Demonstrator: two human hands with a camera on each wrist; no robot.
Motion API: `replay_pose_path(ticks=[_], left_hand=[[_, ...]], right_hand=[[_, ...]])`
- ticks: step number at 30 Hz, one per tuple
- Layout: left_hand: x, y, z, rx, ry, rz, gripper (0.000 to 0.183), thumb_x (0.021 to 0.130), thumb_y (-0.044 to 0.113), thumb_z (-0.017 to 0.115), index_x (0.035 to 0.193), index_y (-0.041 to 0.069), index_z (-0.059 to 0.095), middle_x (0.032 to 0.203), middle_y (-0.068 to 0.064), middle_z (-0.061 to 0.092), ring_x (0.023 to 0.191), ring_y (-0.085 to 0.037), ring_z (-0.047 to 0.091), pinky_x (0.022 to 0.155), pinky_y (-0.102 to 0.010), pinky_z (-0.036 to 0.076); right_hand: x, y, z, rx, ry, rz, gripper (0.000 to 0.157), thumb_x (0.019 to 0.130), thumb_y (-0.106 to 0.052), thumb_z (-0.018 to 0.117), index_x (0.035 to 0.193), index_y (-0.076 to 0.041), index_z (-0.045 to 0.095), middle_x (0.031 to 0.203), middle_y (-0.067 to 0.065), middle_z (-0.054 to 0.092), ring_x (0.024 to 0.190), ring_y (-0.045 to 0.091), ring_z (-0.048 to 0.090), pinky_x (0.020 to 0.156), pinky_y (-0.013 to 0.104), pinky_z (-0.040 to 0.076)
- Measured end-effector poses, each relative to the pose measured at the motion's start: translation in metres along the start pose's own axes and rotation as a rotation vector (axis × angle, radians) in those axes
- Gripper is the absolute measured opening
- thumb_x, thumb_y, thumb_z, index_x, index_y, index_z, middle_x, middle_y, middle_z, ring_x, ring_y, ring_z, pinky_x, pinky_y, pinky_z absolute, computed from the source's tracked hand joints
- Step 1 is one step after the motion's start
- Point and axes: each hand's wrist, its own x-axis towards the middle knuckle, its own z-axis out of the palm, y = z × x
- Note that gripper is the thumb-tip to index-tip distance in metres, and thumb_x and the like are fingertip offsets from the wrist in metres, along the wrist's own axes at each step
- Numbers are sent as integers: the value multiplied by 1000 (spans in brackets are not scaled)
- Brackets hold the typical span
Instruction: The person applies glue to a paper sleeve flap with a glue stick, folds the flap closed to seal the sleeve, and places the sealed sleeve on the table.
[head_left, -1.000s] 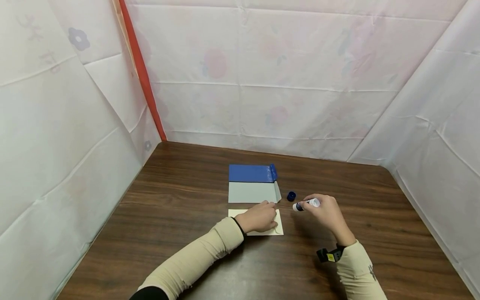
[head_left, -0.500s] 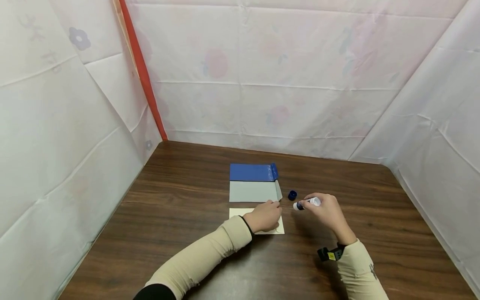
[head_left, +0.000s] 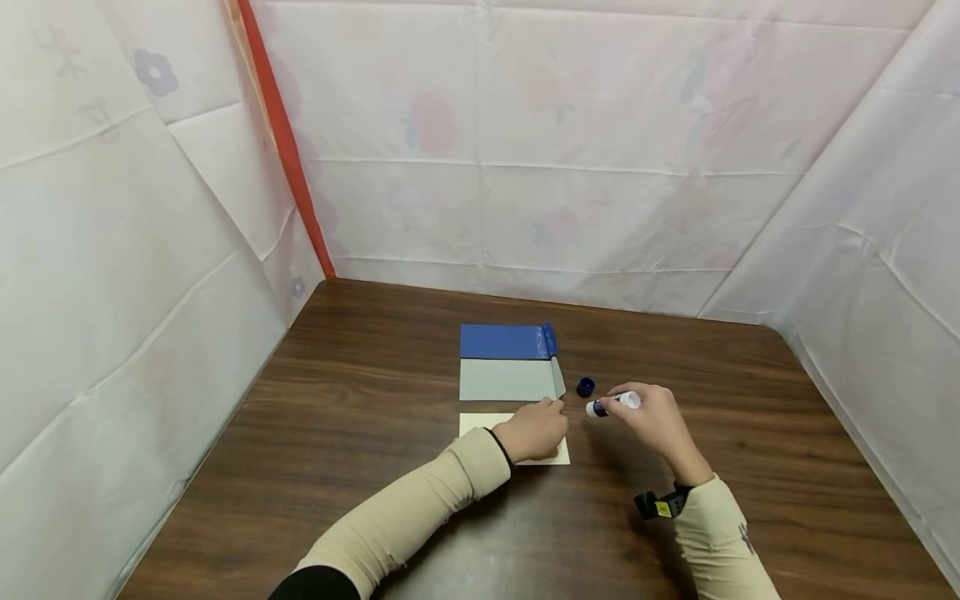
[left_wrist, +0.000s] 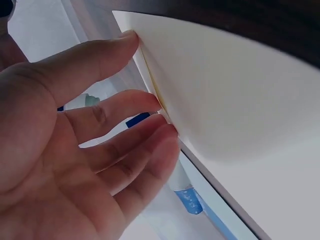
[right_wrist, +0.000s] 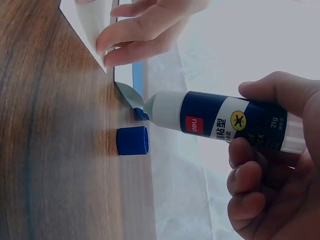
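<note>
Cream envelope [head_left: 482, 422] should lie steady: left hand [head_left: 533, 430], loosely bent, touches its edge; right hand [head_left: 654, 418] holds glue [right_wrist: 207, 115] near it.

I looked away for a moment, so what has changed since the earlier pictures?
The left hand has moved a little to the right over the cream envelope, toward its right end; its fingertips now touch the paper's edge there. Nothing was visibly let go. The right hand holds the glue stick as before, and the blue cap, blue paper and gray paper stayed put.
</note>
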Motion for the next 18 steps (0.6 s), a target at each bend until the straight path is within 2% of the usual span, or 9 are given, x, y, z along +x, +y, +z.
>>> replay_pose_path(ticks=[4,6,9,13,18], left_hand=[[8,1,4,-34,69,-21,5,83,20,75,84,15,73,101,-3,67,86,-16,64,72,-26,54],[13,2,7,-40,108,-35,1,85,15,72,85,14,72,98,-2,69,84,-16,66,71,-26,55],[20,3,10,-22,146,-50,9,89,8,65,88,13,72,93,-1,70,81,-15,68,70,-26,56],[23,2,10,-13,157,-59,11,90,7,63,88,13,73,90,-1,71,81,-14,69,69,-27,56],[18,1,8,11,158,-38,8,86,9,68,85,14,73,89,0,71,77,-14,68,66,-27,56]], right_hand=[[-2,1,-1,1,2,14,23,89,-25,71,94,-3,75,87,14,73,58,9,50,48,24,40],[-4,2,-2,-2,-3,17,23,89,-25,70,94,-3,75,87,14,73,58,9,50,48,24,40],[-6,3,-2,-2,-4,20,23,89,-26,71,95,-4,75,89,14,73,59,9,50,49,24,40],[-7,4,-3,-3,6,25,22,89,-24,70,95,-4,75,91,15,74,59,10,51,49,24,40],[-7,3,-4,-10,15,28,21,89,-24,70,96,-4,75,90,15,73,57,10,49,47,24,39]])
